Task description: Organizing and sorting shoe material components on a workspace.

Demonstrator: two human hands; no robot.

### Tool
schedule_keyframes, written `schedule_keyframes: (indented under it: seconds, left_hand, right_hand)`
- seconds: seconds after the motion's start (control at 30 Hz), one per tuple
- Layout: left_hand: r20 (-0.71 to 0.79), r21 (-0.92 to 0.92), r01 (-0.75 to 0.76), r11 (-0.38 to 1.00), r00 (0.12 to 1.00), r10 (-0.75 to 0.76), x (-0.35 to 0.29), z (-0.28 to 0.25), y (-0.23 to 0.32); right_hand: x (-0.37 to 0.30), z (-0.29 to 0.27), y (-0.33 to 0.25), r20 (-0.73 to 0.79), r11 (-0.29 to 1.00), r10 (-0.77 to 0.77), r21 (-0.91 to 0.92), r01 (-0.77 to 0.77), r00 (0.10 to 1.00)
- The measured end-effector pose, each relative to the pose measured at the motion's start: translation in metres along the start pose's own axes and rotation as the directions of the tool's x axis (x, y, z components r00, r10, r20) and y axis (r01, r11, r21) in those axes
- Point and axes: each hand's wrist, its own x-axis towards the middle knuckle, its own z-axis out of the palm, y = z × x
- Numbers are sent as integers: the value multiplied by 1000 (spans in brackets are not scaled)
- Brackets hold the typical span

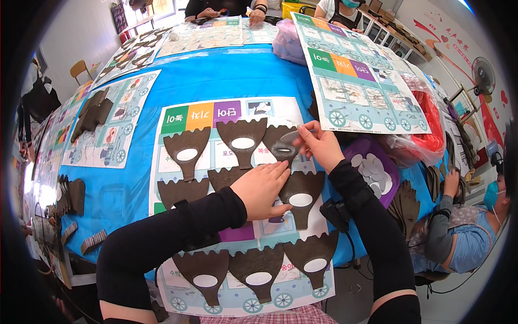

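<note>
Dark brown fan-shaped pieces with wavy upper edges lie in rows on a printed paper sheet (162, 146). White ovals sit on several of them, such as the oval (243, 143) at the far middle. My right hand (318, 143) pinches a greyish oval piece (290, 138) between thumb and fingers. That oval is over the far-right brown piece (274, 135), which shows a pale patch. My left hand (261, 189) lies with fingers stretched out over the middle pieces and partly hides them. It appears to hold nothing.
At the right a purple basket (396, 173) contains loose white ovals. Beyond it, printed sheets (372, 102) overhang a red plastic bag (426, 124). Brown pieces (91, 113) are stacked at the left on the blue tablecloth (216, 75). Other people sit around the table.
</note>
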Motion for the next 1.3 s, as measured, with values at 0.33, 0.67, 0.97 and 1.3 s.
schedule_keyframes:
  seconds: [0.33,0.67,0.97,1.3]
  left_hand:
    - [35,-18,-11,1000,999,12,3,-3,-1]
    - [33,-11,-17,1000,999,17,2,-3,-1]
    - [17,-24,-19,1000,1000,20,3,-2,-2]
    - [29,-8,-27,1000,999,27,4,-5,-1]
  right_hand:
    - [2,-6,12,21,985,-37,-169,40,999]
    - [14,-8,18,22,844,13,-536,1,1000]
    - [16,-6,22,6,800,-42,-599,37,999]
    - [15,1,29,-82,738,-119,-674,33,990]
